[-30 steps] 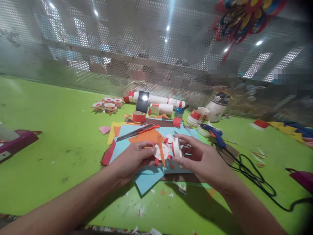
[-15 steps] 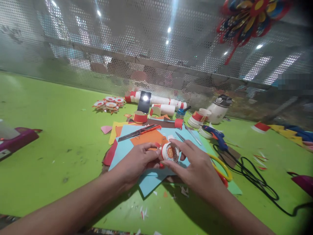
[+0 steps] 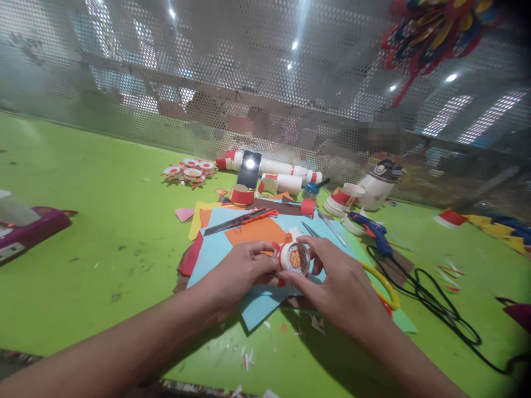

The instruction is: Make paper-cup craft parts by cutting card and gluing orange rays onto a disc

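Both of my hands hold a small round white paper-cup piece (image 3: 293, 258) with a red rim and a red mark in its middle, just above a pile of coloured paper sheets (image 3: 215, 250). My left hand (image 3: 235, 275) pinches its left side with closed fingers. My right hand (image 3: 338, 286) curls round its right side, thumb and forefinger on the rim. Red paper strips stick out around the piece.
A red-handled craft knife (image 3: 243, 219) lies on the sheets. A blue glue gun (image 3: 373, 230) with a black cord (image 3: 440, 309), yellow-handled scissors (image 3: 384, 287), stacked cups (image 3: 341, 200), a white jar (image 3: 378, 185), cup rolls (image 3: 282, 170), finished pieces (image 3: 189, 171) and a purple box (image 3: 29, 229) lie on the green table (image 3: 103, 265).
A second ago my right hand held a separate white-and-red ring apart from the piece in my left; now both hands are closed on one joined round piece. The view shifted slightly.
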A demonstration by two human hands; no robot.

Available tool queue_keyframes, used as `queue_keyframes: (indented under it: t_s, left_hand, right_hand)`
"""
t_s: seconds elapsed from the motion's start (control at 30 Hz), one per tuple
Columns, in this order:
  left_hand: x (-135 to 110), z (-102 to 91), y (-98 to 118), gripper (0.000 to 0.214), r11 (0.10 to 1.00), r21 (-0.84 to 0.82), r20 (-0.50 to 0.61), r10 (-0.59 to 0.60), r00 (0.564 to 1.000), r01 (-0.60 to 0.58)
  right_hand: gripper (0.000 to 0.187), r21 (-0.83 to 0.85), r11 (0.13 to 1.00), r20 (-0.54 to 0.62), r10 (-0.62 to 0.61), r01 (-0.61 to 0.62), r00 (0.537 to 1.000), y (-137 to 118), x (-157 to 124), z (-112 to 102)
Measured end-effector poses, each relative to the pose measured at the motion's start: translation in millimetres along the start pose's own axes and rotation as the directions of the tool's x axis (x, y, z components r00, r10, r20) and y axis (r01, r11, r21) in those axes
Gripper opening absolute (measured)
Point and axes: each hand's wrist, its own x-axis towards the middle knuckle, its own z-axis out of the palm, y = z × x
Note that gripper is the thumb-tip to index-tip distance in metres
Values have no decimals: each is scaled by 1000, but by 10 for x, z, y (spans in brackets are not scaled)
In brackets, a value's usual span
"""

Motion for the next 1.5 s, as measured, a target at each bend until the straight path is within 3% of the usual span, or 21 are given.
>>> queue_keyframes:
  t_s: [0.43, 1.13, 1.5]
  left_hand:
    - [1, -5, 28, 10, 999, 49, 8, -12, 1000, 11]
    - [-26, -12, 73, 14, 995, 98, 11, -16, 1000, 15]
    - [-48, -5, 103, 4, 997, 81, 12, -21, 1000, 19]
  right_hand:
    - [40, -22, 1000, 27, -16, 16, 1000, 25, 11, 7]
    - [49, -62, 993, -20, -105, 104, 994, 68, 23, 24]
    - [48, -58, 989, -39, -136, 133, 990, 36, 9, 24]
